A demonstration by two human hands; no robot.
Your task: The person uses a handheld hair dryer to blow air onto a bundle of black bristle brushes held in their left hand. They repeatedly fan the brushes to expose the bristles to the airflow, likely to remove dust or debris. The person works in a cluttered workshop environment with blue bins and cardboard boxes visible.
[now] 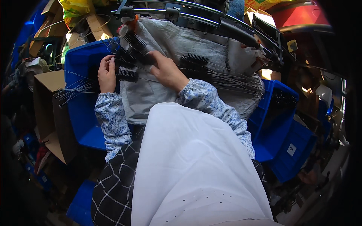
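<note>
Several black bristle brushes [137, 47] with thin twisted-wire stems lie between my two hands, over a white plastic sheet. My left hand [107, 75] is closed, thumb and forefinger pinched at the left side of the bristles. From the right, my right hand [168, 71] curls its fingers round the brushes, its thumb pointing left; the exact number in it is hidden. A lower brush [127, 75] lies just beneath them, its stem running right under my right hand. Beyond my right wrist rests a bundle of similar brushes [194, 60], their wire stems [237, 83] fanning right.
A blue bin [88, 130] stands left, with looped wire stems [77, 90] over its edge beside a cardboard box [51, 113]. More blue bins [264, 145] stand right, one holding black brushes [283, 100]. A metal-railed machine frame [196, 19] crosses the far side.
</note>
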